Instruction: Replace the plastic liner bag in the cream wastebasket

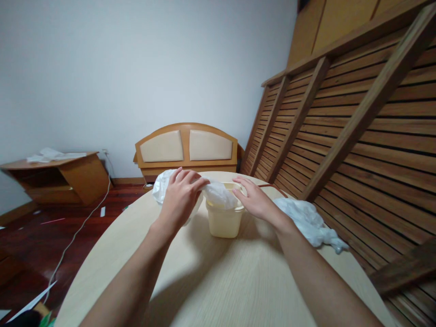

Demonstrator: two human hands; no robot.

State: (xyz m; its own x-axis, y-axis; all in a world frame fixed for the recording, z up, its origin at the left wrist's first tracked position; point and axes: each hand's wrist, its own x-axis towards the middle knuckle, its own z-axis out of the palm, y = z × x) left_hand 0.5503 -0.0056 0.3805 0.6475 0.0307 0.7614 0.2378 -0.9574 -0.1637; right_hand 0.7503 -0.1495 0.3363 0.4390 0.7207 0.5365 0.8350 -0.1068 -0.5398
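Observation:
A small cream plastic bin (225, 222) stands upright on the round table. Thin white plastic bag (220, 195) material lies over its opening and droops inside the rim. My left hand (184, 190) is at the bin's left, fingers bent and closed on the bag's edge. My right hand (255, 197) is beside the right rim, thumb and fingers apart and holding nothing; whether it touches the rim I cannot tell. More crumpled white plastic (161, 187) shows behind my left hand. A pale rounded thing (195, 211) is partly hidden beneath that hand.
A crumpled whitish plastic bag (311, 222) lies on the table (265, 281) at the right. Wooden slatted panels (340, 150) lean close along the right side. Beyond the table stands a headboard (186, 145). A low cabinet (81, 177) and a cable (81, 227) are at the left.

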